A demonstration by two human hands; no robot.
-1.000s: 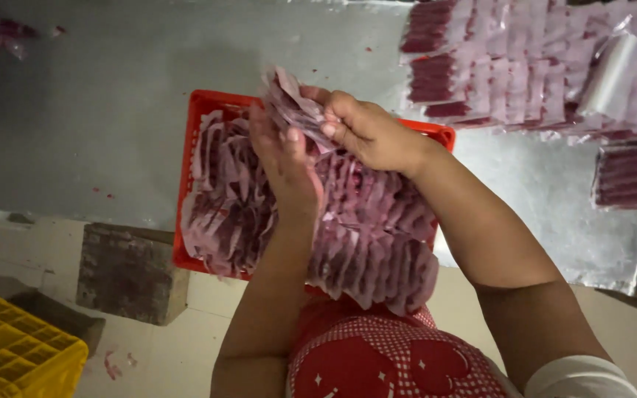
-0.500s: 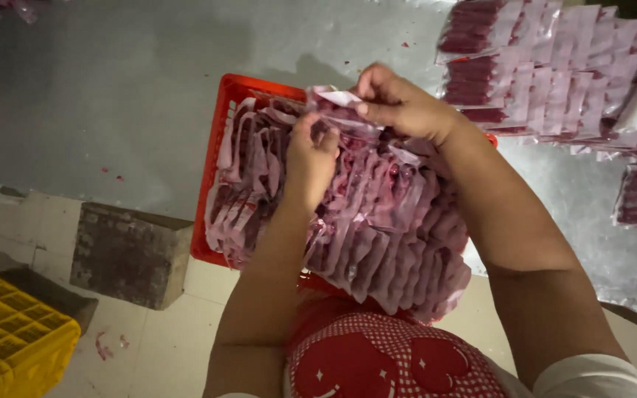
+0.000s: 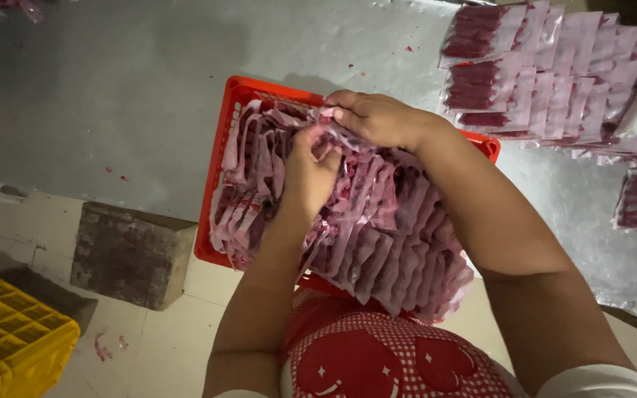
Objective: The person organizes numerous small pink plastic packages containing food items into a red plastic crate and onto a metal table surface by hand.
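Head view: the left hand (image 3: pixel 310 171) and right hand (image 3: pixel 377 118) both pinch closed on one clear pouch (image 3: pixel 333 125) at the top of the pile, likely to part it from its neighbours. Pinkish pouches (image 3: pixel 392 243) overfill the red crate (image 3: pixel 223 147) on the steel table (image 3: pixel 112 96); filled packs (image 3: pixel 481 66) lie farther right

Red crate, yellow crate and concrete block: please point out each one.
red crate (image 3: pixel 224 140), head view, its left wall
yellow crate (image 3: pixel 10 333), head view, its grid top
concrete block (image 3: pixel 130 254), head view, its top face
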